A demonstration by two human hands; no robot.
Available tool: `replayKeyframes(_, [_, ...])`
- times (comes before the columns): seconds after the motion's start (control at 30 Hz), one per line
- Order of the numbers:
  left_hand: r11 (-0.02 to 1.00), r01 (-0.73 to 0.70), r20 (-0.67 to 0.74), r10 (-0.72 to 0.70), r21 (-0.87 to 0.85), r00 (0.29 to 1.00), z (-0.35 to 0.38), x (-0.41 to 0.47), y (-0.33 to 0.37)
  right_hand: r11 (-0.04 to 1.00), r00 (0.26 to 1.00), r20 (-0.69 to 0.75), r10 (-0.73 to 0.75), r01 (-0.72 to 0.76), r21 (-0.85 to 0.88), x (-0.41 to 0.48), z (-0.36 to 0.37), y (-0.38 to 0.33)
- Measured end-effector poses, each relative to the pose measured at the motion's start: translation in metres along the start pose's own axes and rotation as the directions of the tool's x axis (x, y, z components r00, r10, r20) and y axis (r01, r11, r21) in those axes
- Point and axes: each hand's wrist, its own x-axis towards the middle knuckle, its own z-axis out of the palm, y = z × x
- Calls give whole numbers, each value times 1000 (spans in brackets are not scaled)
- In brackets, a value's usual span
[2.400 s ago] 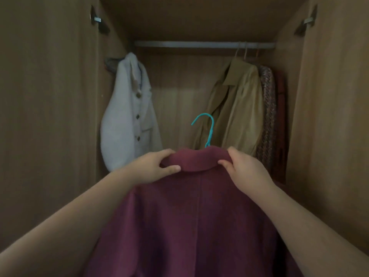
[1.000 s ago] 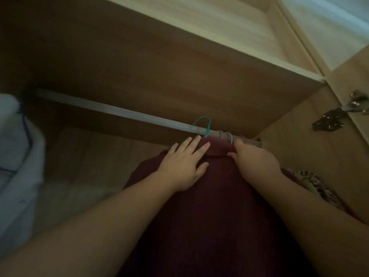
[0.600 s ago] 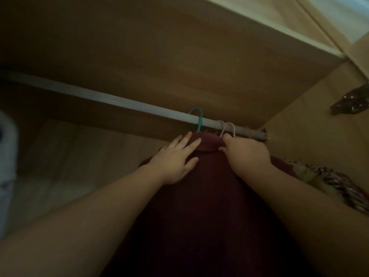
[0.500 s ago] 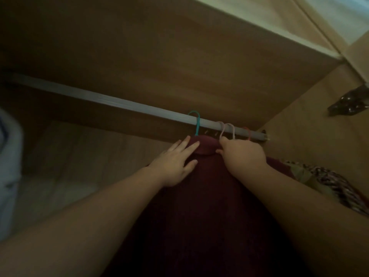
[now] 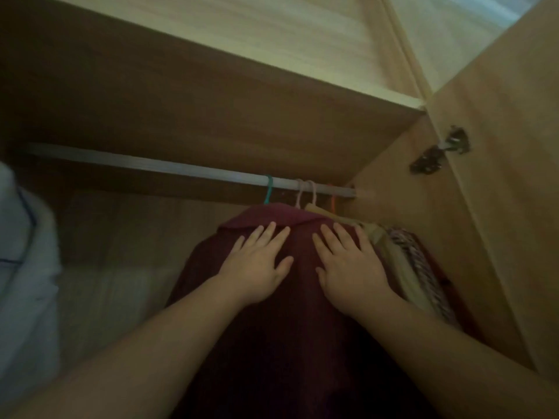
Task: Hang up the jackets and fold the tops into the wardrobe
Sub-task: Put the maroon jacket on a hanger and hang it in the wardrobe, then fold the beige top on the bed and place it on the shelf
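Head view: maroon jacket (image 5: 298, 343) hangs under the rail (image 5: 151, 166). Left grip (image 5: 257, 267) and right grip (image 5: 351, 267) rest spread flat on it.

The wardrobe (image 5: 402, 252) is wood-grain board, dim inside. A pale metal rail (image 5: 136, 164) runs left to right beneath the top panel (image 5: 196, 101), in front of the far back panel (image 5: 121, 237). At right, the open door (image 5: 514, 207) carries a metal hinge (image 5: 438, 154). Brighter light falls on the near upper front edge.
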Motion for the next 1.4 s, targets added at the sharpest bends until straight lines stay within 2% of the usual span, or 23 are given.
replayKeyframes(0.17, [983, -91, 16, 95, -161, 995, 22, -81, 80, 994, 973, 204, 111, -111, -12, -128, -32, 34])
replayKeyframes(0.23, [967, -113, 66, 131, -230, 989, 33, -113, 112, 989, 955, 259, 144, -135, -53, -183, -50, 46])
replayKeyframes(0.33, [952, -138, 130, 179, -273, 975, 47, -162, 165, 969, 896, 372, 243, -212, -123, -270, -87, 70])
replayKeyframes(0.43, [917, -156, 162, 229, -368, 960, 54, -218, 232, 952, 837, 463, 291, -205, -227, -368, -136, 98])
replayKeyframes(0.57, [802, -141, 285, 362, -581, 888, 51, -307, 326, 923, 754, 539, 375, -248, -294, -483, -222, 113])
replayKeyframes(0.73, [723, -135, 423, 533, -677, 733, 24, -420, 431, 822, 532, 627, 569, -384, -421, -599, -333, 116])
replayKeyframes(0.8, [688, -149, 425, 588, -710, 688, 8, -460, 474, 768, 450, 626, 637, -435, -469, -644, -377, 120])
replayKeyframes(1.07, [520, -229, 354, 785, -823, 509, -103, -621, 668, 580, 211, 567, 796, -534, -615, -810, -587, 159])
replayKeyframes(1.17, [436, -235, 307, 846, -868, 435, -154, -672, 742, 488, 105, 518, 849, -534, -691, -869, -668, 176])
replayKeyframes(1.3, [362, -278, 248, 894, -890, 373, -213, -717, 812, 361, -16, 433, 901, -524, -771, -921, -761, 194])
replayKeyframes(1.4, [309, -313, 210, 927, -898, 311, -242, -739, 852, 287, -56, 368, 928, -520, -804, -947, -814, 206])
